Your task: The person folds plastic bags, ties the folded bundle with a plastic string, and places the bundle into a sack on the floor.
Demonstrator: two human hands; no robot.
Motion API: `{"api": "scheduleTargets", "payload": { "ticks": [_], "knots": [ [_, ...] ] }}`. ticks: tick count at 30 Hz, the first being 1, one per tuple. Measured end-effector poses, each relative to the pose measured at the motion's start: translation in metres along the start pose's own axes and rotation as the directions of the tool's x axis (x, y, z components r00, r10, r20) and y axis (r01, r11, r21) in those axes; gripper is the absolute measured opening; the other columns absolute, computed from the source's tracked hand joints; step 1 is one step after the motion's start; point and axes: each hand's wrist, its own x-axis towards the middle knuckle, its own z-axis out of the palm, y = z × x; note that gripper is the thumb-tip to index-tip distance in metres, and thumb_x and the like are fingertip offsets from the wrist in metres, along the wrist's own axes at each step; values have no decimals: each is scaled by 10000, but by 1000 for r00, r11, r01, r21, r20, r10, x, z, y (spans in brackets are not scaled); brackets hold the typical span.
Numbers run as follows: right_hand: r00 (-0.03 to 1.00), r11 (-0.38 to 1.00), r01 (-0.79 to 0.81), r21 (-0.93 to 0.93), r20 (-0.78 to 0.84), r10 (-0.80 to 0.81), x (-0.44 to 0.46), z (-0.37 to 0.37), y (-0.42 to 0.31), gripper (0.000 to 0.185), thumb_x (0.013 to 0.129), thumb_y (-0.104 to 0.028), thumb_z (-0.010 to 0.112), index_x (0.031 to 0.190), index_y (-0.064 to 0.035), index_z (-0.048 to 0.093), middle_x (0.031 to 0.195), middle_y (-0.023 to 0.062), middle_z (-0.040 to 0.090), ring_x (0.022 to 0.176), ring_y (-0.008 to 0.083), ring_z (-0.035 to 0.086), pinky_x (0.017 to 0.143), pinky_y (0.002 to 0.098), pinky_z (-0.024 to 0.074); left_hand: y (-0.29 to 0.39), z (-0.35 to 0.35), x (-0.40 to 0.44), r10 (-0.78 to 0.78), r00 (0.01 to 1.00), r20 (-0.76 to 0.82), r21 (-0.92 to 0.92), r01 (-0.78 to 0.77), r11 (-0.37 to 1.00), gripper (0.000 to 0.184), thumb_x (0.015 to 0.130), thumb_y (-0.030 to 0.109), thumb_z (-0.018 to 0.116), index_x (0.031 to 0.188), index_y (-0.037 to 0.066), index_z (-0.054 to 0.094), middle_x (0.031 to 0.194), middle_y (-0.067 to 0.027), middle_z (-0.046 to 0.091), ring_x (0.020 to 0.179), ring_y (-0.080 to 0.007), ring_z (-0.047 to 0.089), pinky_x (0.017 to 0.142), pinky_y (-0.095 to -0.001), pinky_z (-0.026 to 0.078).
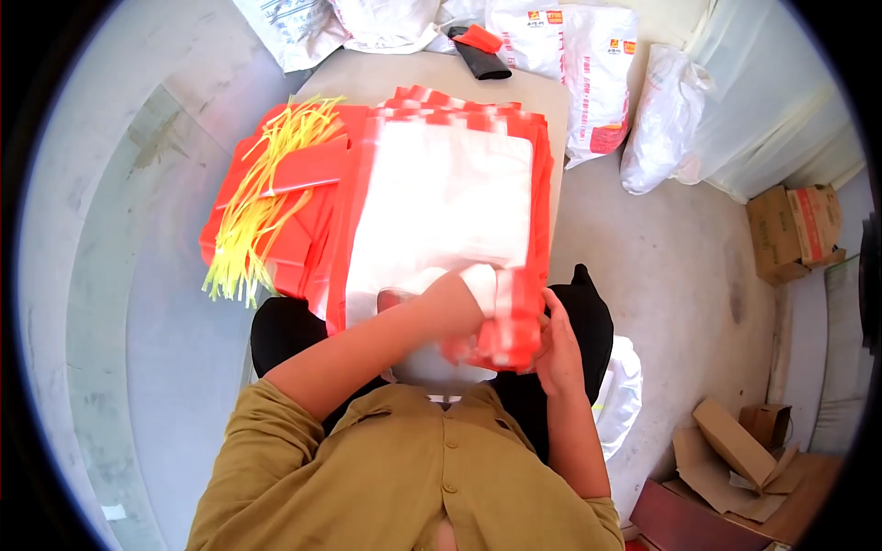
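Note:
A thick stack of red-bordered white plastic sheets, perhaps bags (441, 193), lies before me. Its near right corner is bunched and folded up between my hands, smeared by motion. My left hand (464, 303) reaches across to this folded part (516, 317); its fingers are hidden behind the plastic. At the right side, my right hand (556, 354) is closed on the red edge, with the thumb up along it. Left of the stack, a bundle of yellow strips (253, 211) rests on folded red plastic (308, 170).
White printed sacks (597, 83) stand along the far side, near a black-and-red item (482, 55). Cardboard boxes (795, 230) sit at the right wall, with flattened cardboard (735, 459) at lower right. A white bag (620, 395) lies beside my right leg.

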Motion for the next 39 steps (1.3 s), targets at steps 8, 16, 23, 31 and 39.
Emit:
{"api": "scheduleTargets", "payload": {
  "ticks": [8,16,23,31,39],
  "knots": [
    [999,982,-8,-186,33,15,0,-2,6,573,1116,-294,418,1586,3,279,1630,171,335,1487,247,369,1211,368,312,23,19,-37,343,930,-134,279,-297,913,555,772,192,758,1306,105,632,1520,-186,464,1474,-333,376,1115,-476,380],
    [997,856,-23,-516,47,55,4,3,-8,605,1019,-112,570,1568,-1,342,1637,167,338,1476,259,390,1182,366,349,-2,-34,-86,-35,939,-342,123,82,989,509,832,188,753,1323,110,644,1502,-183,486,1448,-384,398,1169,-515,344],
    [921,298,314,-902,212,-328,68,13,-3,681,968,-198,634,1571,-36,361,1628,248,320,1530,383,278,1257,458,213,-145,-6,-120,-594,540,-597,-521,301,798,723,929,169,684,1570,48,372,1608,-280,335,1510,-424,309,1231,-441,276],
    [872,263,426,-866,315,-375,96,3,0,637,1011,-210,588,1570,-16,353,1600,240,381,1489,363,371,1219,406,290,-162,15,-100,-506,657,-558,-474,248,845,738,934,150,658,1583,23,331,1631,-294,291,1530,-406,286,1243,-399,242],
    [815,625,112,-772,-288,-503,22,-151,-29,513,1056,-258,541,1507,-28,458,1526,206,503,1427,322,473,1169,395,368,-140,9,-112,-468,578,-669,-251,418,873,710,912,178,683,1550,50,399,1614,-282,323,1470,-460,354,1222,-448,292]
  ]
}}
